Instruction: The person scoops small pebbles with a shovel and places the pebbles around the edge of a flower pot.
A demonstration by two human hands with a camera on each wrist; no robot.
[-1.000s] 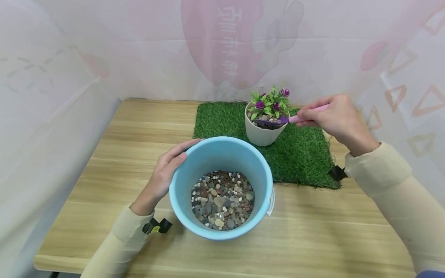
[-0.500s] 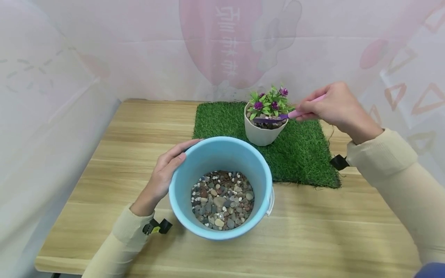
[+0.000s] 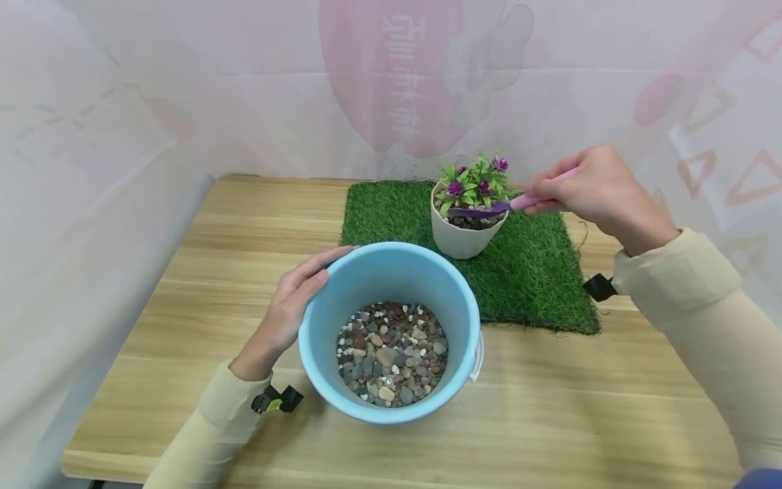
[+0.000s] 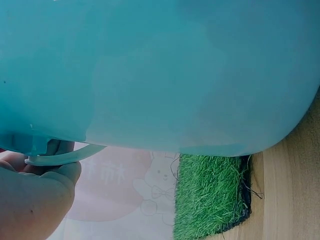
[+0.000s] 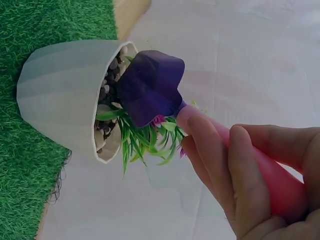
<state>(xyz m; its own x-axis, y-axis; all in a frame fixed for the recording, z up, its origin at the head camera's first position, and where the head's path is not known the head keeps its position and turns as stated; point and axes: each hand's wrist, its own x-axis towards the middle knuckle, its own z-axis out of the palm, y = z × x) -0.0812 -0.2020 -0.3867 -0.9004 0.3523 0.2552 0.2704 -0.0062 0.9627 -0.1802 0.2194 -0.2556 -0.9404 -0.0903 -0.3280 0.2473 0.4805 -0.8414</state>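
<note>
Nearest: blue bucket (image 3: 391,411) on the desk (image 3: 550,414), upright, pebbles (image 3: 391,356) across its bottom, white handle (image 3: 478,358) hanging at its right side. My left hand (image 3: 292,305) grips the bucket's left rim, thumb at the edge, other fingers along the outside, by a handle joint. Next out, green grass mat (image 3: 525,292) just past the bucket. My right hand (image 3: 601,200) reaches in from the right, fingers closed round the pink grip of a purple-bladed trowel (image 5: 152,87). Blade is over the white pot (image 3: 461,241); can't tell if it touches the stones (image 3: 482,222) inside. Pot upright on mat, purple-flowered plant (image 3: 467,193) in it. Farthest: pale printed backdrop (image 3: 263,129).
</note>
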